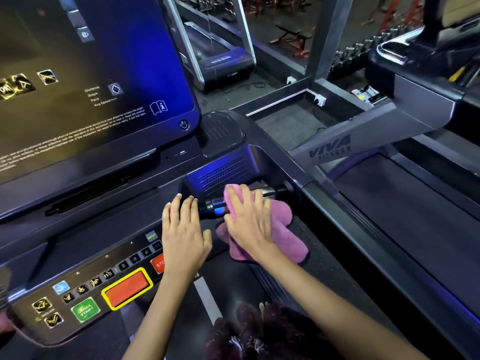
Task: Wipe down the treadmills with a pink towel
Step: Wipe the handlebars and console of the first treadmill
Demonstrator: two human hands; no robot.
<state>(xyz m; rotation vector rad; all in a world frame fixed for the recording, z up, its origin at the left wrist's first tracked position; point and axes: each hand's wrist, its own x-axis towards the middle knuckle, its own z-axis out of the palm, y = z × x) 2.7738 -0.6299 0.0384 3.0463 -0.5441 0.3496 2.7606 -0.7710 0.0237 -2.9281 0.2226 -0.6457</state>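
A pink towel (pixel 279 231) with a dark hem is draped over the treadmill's metal grip bar (pixel 215 206), right of the console. My right hand (pixel 249 219) lies flat on top of the towel and presses it against the bar; its fingertips are blurred. My left hand (pixel 184 229) rests open on the console's right edge, fingers spread, just left of the bar and not touching the towel. The treadmill console (pixel 85 224) carries a large dark screen (pixel 85 74) above and a button panel (pixel 104 284) below.
The button panel holds a red pad with a yellow border (pixel 127 288), a green quick-start key (pixel 85 309) and a red stop key (pixel 159 263). A neighbouring treadmill (pixel 405 203) stands to the right. Gym benches and another treadmill (pixel 220 55) lie beyond.
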